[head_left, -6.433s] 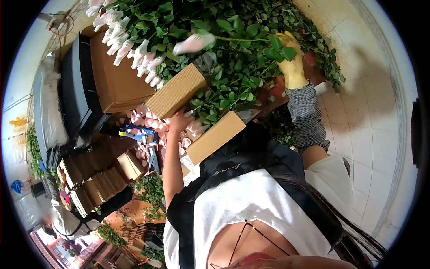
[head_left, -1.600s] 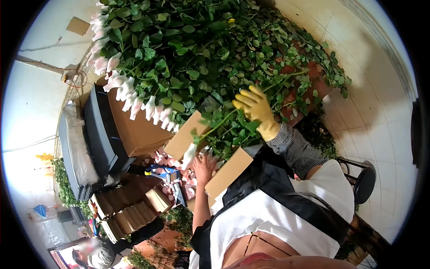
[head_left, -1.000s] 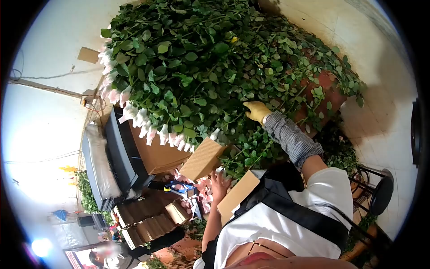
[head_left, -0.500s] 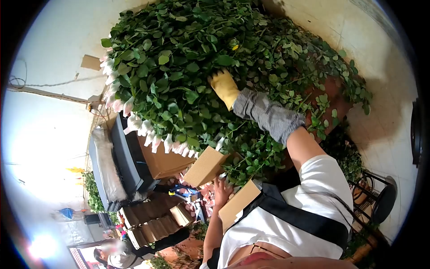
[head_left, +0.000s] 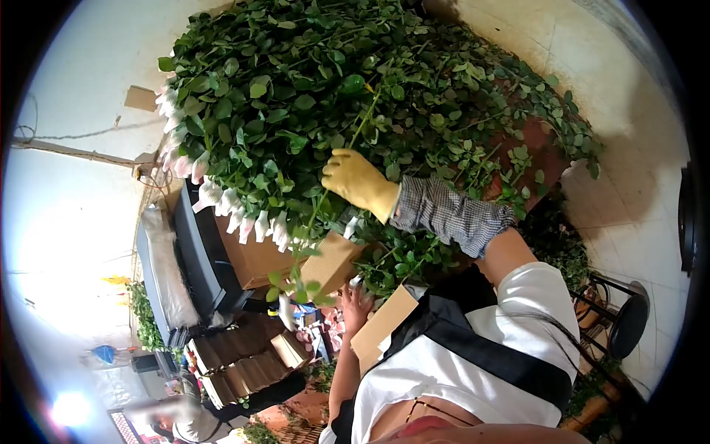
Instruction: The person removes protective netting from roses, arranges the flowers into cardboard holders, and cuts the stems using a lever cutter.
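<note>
Leafy stems [head_left: 296, 96] are heaped beyond the hands, and a ribbed cardboard panel [head_left: 330, 260] stands between the heap's near edge and the left hand [head_left: 356, 305], whose fingers are slightly spread. The gloved right hand [head_left: 359, 181] curls its fingers around a flower stem [head_left: 362, 127]; its pale bloom [head_left: 285, 312] sits past the panel's lower left corner, well apart from those fingers.
</note>
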### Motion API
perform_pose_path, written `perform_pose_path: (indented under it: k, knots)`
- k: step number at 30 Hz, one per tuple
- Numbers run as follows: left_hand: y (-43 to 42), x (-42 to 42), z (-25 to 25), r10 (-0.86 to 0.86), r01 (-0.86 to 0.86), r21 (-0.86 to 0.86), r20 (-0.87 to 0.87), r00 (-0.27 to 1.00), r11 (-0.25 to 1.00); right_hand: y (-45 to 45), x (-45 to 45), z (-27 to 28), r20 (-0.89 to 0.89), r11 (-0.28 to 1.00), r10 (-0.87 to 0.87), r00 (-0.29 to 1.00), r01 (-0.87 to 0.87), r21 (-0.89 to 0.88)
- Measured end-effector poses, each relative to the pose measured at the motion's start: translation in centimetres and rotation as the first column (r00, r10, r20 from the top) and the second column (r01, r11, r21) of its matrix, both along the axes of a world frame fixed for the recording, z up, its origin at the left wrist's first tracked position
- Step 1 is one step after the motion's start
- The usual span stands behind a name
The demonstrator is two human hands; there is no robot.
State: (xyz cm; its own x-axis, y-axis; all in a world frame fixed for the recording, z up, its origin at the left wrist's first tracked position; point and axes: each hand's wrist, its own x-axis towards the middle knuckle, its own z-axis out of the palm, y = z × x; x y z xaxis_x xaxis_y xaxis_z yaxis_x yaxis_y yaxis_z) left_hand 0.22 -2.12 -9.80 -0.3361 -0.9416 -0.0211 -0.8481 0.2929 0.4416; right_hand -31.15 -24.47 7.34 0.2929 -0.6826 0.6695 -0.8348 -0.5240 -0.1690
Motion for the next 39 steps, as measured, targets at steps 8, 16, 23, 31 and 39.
perform_pose_path:
  k: [8, 16, 23, 31, 39]
  knots:
    - [0.0, -0.6, 1.0, 0.004, -0.005, -0.026, -0.051, 0.999, 1.0, 3.4, -7.3, -1.1, -0.177, 0.954, -0.264, 0.948, 0.283, 0.096]
    - [0.0, -0.3, 0.1, 0.02, -0.023, -0.045, -0.072, 0.997, 0.999, 1.3, -11.1, -4.0, 0.019, 0.953, -0.287, 0.958, 0.284, 0.105]
    - [0.1, -0.6, 0.6, 0.028, -0.029, -0.011, -0.066, 0.997, 1.0, 0.5, -5.2, -0.2, -0.017, 0.957, -0.291, 0.957, 0.291, 0.013]
    - [-0.3, -1.3, 1.6, 0.092, -0.089, 0.041, -0.053, 0.994, 0.995, -2.5, -5.0, -11.6, -0.151, 0.881, -0.252, 0.956, 0.291, 0.374]
    - [-0.1, -0.8, 1.0, 0.097, -0.094, 0.053, -0.072, 0.993, 0.994, -0.5, -6.8, -11.9, -0.105, 0.875, -0.12, 0.987, 0.155, 0.459]
